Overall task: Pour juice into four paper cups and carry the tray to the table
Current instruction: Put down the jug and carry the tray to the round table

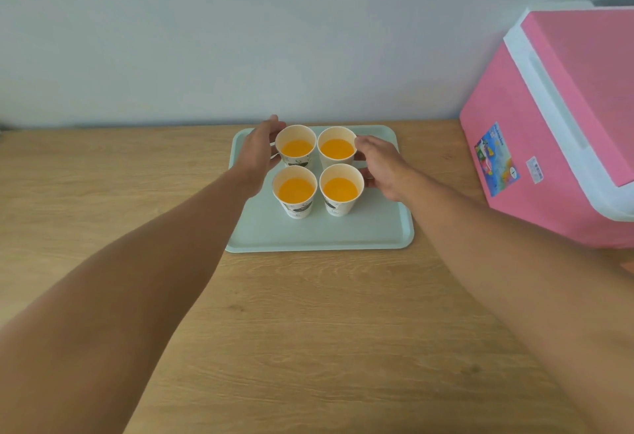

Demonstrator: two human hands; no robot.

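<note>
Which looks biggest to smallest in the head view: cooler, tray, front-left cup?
1. Pink cooler, though partly cut off by the frame.
2. Green tray.
3. Front-left cup, clearly smallest.

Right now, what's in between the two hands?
In the head view, four paper cups of orange juice stand on the tray between the left hand and the right hand.

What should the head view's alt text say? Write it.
Four paper cups of orange juice stand in a square on a pale green tray on a wooden table. The left hand and right hand reach around them; a pink cooler sits right.
</note>
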